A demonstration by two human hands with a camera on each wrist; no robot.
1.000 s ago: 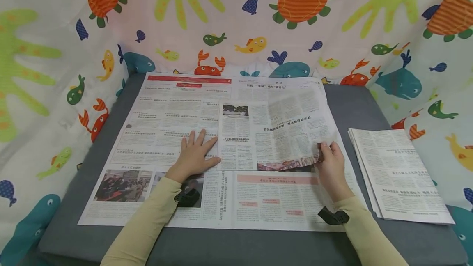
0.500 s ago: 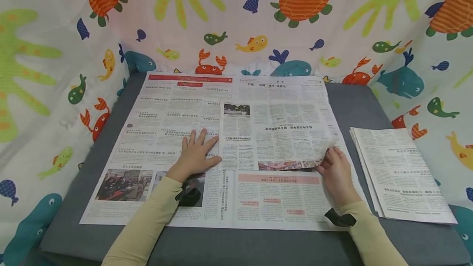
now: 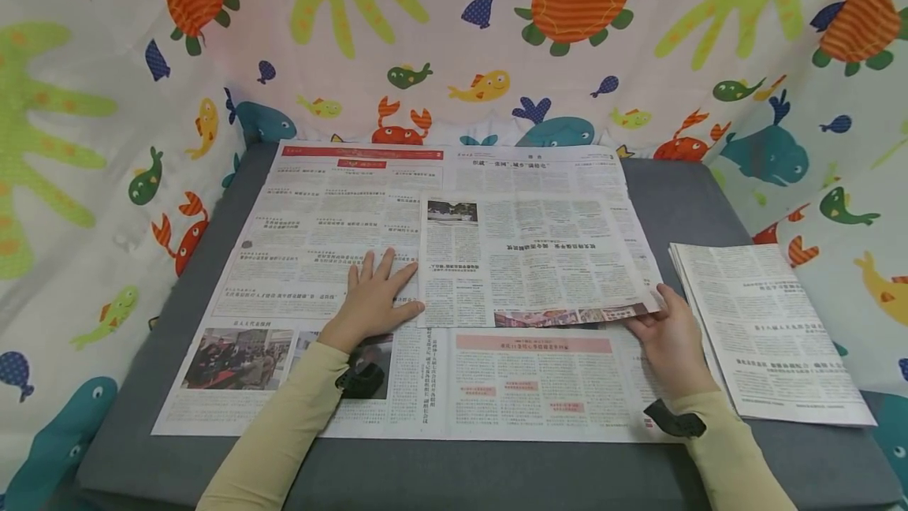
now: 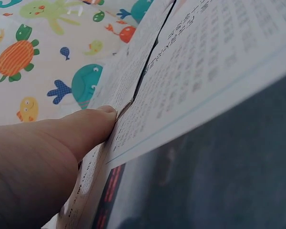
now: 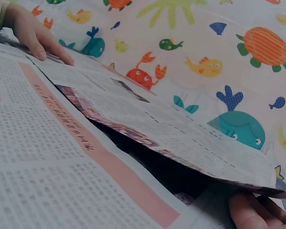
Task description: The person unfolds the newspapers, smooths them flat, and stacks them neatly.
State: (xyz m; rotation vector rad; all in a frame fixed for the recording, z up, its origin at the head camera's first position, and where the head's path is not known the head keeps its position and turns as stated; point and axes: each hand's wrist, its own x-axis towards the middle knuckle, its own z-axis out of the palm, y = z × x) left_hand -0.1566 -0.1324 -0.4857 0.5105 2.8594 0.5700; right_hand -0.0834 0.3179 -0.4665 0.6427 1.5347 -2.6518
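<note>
A large newspaper sheet (image 3: pixel 284 274) lies spread out, with its lower right part folded up into a flap (image 3: pixel 546 266) whose near edge shows a strip of colour photo. My left hand (image 3: pixel 372 298) rests flat on the paper, fingers spread, thumb at the flap's left edge. In the left wrist view its thumb (image 4: pixel 93 125) presses on the paper. My right hand (image 3: pixel 670 337) pinches the near right corner of the flap. In the right wrist view that edge stands a little raised over a dark gap, with the right fingers (image 5: pixel 250 212) beneath the corner.
A stack of folded newspapers (image 3: pixel 773 337) lies to the right, close beside my right hand. All of it sits on a grey padded table (image 3: pixel 496 475). A white curtain with sea animals (image 3: pixel 454 38) hangs behind and along both sides.
My right hand has moved right and slightly nearer, drawing the flap's corner outward. The creased flap has flattened out. My left hand has stayed in place.
</note>
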